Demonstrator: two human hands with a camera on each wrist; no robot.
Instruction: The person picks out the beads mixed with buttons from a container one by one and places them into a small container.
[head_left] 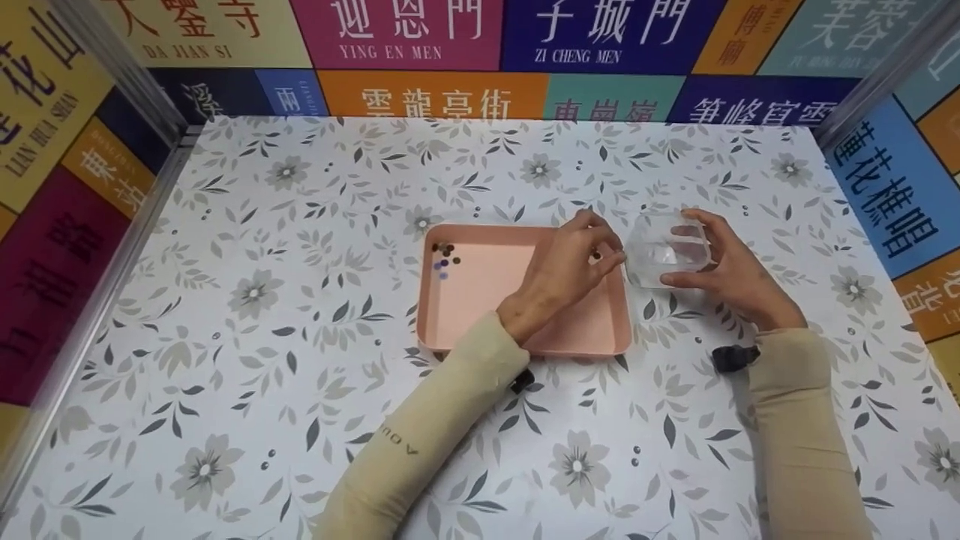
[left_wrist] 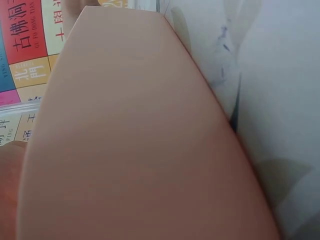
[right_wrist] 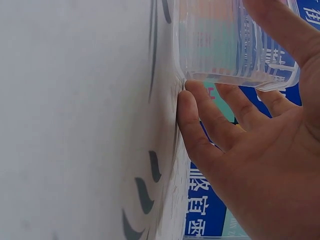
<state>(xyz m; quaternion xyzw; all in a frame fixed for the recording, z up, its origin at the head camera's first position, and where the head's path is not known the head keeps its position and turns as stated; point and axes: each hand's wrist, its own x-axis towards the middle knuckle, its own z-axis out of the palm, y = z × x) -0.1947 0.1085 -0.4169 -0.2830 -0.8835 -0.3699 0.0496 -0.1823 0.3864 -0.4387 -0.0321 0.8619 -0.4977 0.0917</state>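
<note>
Clear plastic cup (head_left: 666, 249) sits just right of a pink tray (head_left: 480, 300), grasped at its sides by the right hand (head_left: 731, 270). The left hand (head_left: 566, 262), above the tray, pinches a small dark bead (head_left: 596, 255). Left wrist view: only tray. Right wrist view: fingers (right_wrist: 210, 120) cradle the cup (right_wrist: 230, 42), probably light, thin and crushable.

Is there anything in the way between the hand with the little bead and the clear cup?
Nothing visible. The left hand pinches a small dark bead over the pink tray's right edge. The clear cup, held by the right hand, sits just beside it, with only open space between.
</note>
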